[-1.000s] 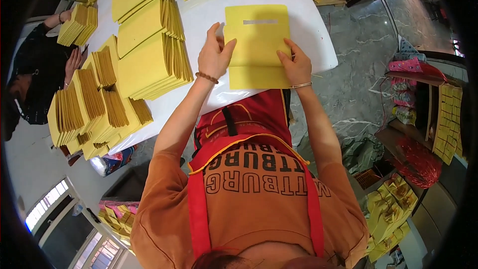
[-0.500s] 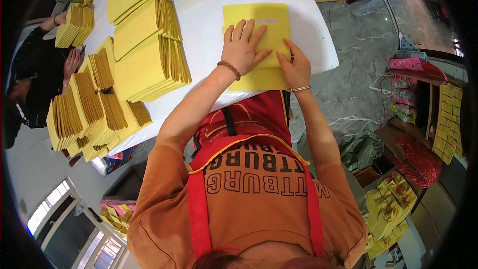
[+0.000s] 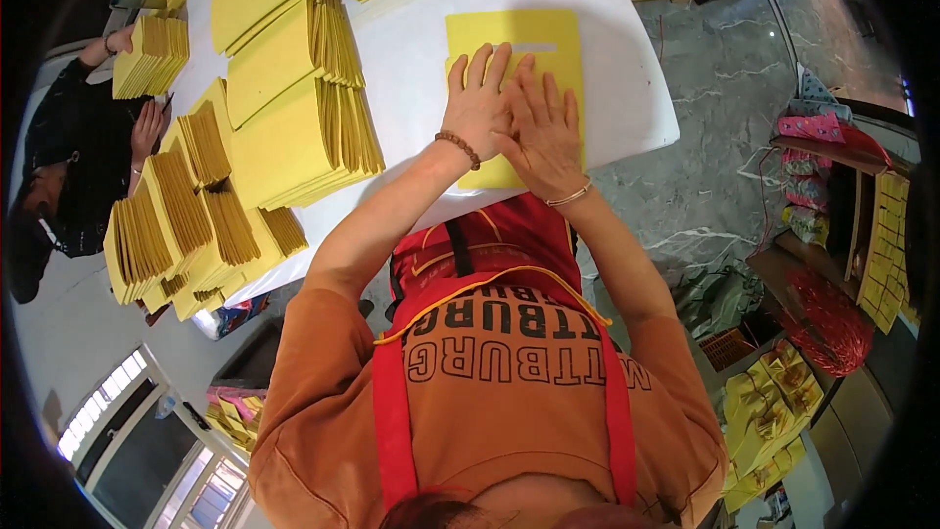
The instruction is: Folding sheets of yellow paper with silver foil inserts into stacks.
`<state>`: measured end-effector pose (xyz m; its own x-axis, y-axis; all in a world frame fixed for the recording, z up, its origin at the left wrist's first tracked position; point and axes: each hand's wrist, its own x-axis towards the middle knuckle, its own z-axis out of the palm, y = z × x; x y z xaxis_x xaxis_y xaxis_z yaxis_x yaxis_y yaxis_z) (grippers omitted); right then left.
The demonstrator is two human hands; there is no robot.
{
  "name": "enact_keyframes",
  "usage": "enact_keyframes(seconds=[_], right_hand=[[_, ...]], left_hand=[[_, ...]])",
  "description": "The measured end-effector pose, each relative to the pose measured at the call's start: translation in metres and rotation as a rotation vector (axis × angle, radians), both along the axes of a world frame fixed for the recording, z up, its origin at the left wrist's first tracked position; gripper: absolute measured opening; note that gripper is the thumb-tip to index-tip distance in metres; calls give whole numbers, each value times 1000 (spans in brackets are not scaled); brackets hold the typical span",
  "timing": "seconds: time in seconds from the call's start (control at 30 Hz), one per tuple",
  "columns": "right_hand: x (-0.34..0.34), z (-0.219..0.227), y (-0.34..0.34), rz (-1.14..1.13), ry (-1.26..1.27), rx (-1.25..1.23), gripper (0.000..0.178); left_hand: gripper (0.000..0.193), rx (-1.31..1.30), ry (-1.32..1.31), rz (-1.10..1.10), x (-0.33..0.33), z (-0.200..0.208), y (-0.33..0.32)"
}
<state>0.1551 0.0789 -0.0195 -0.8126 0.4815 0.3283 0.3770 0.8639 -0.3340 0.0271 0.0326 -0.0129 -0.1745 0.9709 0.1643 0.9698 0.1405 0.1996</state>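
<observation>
A yellow paper sheet (image 3: pixel 519 27), with a pale strip across its upper part, lies flat on the white table near its front right corner. My left hand (image 3: pixel 478 103) presses on its left side, fingers stretched out and a beaded bracelet at the wrist. Beside it, my right hand (image 3: pixel 543 127) rests flat on the paper with its fingers extended, thumb side touching the left hand. Neither hand grips anything. The two hands cover the middle of the paper, so any fold beneath them is hidden.
Tall piles of folded yellow paper (image 3: pixel 279 137) stand left of my hands, with smaller bundles (image 3: pixel 176 206) beyond. At the far left, another person's hand (image 3: pixel 147 127) is near a yellow stack (image 3: pixel 152 57). The white table (image 3: pixel 627 78) ends at my right above a grey floor (image 3: pixel 705 127).
My right hand has moved left from the paper's right edge onto its middle, against my left hand. The paper's right flap now appears folded down flat.
</observation>
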Motion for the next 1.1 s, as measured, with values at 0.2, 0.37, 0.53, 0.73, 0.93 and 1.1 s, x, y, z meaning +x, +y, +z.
enact_keyframes(seconds=[0.2,0.37,0.53,0.73,0.93,1.1], right_hand=[[-6,-7,-2,-89,4,-70,60],[-9,-7,-3,-95,-61,12,57],[-14,-6,-4,-128,-81,31,55],[-6,-5,5,-97,-129,33,58],[18,-5,44,-91,-139,-20,63],[21,-17,40,-150,-152,-59,62]], left_hand=[[52,338,-946,113,-16,-10,-4],[51,246,-567,-12,-19,5,-3],[61,73,-221,-60,-5,9,-6],[66,70,-156,-67,-6,3,-8],[73,19,-13,-88,-1,10,-8],[76,8,17,-97,1,13,-8]])
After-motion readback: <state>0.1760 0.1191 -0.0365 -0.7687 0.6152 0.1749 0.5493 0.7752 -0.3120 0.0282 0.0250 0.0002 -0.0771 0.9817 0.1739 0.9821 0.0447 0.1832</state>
